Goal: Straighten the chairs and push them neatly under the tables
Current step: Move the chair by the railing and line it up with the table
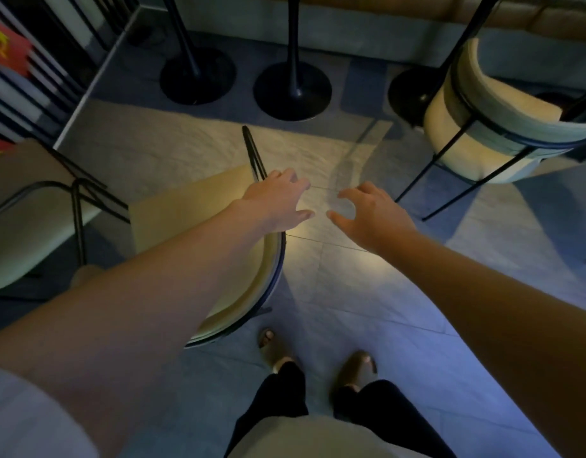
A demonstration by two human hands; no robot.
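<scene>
Both my hands are open and empty: left hand (278,201) hovers over the near chair (199,226), right hand (372,211) just right of it above the floor (367,292).

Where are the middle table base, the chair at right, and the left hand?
middle table base (291,90), head view, on its round black foot.
chair at right (483,104), head view, curved backrest.
left hand (278,200), head view, back of hand.
</scene>
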